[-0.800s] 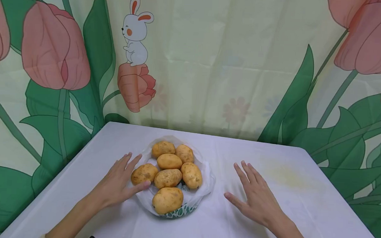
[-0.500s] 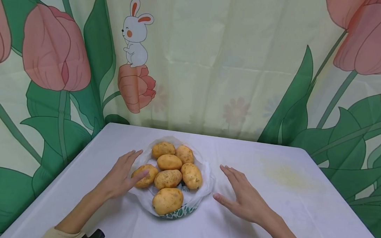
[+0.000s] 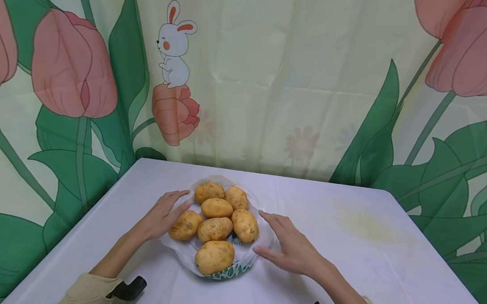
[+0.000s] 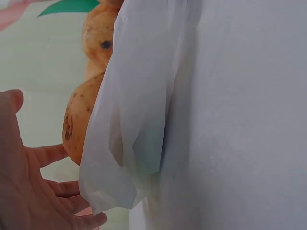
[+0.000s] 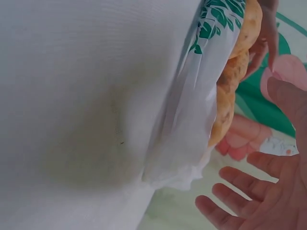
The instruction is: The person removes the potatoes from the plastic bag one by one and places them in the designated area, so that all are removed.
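Several potatoes point(image 3: 215, 229) lie in a thin white plastic bag point(image 3: 264, 235) with green leaf print, its rim spread round them. My left hand point(image 3: 160, 216), fingers extended, is at the bag's left edge beside the leftmost potato point(image 3: 185, 225). At the right edge, my right hand point(image 3: 290, 245) has its fingers straight and the thumb apart. In the left wrist view the left hand point(image 4: 36, 184) is close to the bag point(image 4: 129, 105); whether it touches is unclear. The right wrist view shows the right hand point(image 5: 268, 191) beside the bag point(image 5: 187, 115), holding nothing.
A white cloth covers the table point(image 3: 344, 263), with a faint yellowish patch point(image 3: 367, 225) on the right. Behind it hangs a curtain point(image 3: 250, 80) printed with tulips and a rabbit. Black devices point(image 3: 130, 289) are worn at both wrists.
My right hand has moved left, up to the bag's right edge. My left hand has shifted slightly up and right. The potatoes and the bag have stayed in place.
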`<state>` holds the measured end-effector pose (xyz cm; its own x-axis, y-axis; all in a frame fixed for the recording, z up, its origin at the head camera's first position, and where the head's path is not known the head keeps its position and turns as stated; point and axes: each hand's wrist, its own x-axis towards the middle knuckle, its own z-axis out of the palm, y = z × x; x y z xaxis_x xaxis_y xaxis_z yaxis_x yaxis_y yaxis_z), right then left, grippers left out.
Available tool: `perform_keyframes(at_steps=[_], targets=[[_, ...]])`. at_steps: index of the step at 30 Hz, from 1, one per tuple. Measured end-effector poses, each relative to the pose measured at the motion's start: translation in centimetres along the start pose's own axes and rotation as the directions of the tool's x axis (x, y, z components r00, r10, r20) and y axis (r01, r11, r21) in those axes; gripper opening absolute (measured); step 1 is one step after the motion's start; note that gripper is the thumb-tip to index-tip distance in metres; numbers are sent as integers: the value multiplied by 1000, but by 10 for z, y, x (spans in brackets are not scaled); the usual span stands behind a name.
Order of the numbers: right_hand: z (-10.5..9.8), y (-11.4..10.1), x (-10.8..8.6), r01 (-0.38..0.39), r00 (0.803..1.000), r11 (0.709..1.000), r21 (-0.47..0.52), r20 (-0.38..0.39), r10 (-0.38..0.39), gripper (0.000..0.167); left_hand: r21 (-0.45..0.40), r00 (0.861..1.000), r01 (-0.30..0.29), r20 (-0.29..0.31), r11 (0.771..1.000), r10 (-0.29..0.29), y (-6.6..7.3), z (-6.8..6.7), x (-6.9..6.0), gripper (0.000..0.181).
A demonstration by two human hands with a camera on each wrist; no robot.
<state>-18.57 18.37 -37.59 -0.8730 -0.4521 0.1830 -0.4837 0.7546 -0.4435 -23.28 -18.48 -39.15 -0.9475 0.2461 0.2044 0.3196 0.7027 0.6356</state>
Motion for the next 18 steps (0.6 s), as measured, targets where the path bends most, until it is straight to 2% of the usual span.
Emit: perform_keyframes(at_steps=[12, 18], targets=[[8, 3, 30, 99, 993, 995, 8, 61, -99, 84, -5, 997, 19, 72, 1000, -19, -6, 4, 21, 67], [10, 7, 42, 115, 986, 993, 13, 122, -115, 85, -6, 994, 31, 104, 1000, -30, -12, 4, 30, 56]])
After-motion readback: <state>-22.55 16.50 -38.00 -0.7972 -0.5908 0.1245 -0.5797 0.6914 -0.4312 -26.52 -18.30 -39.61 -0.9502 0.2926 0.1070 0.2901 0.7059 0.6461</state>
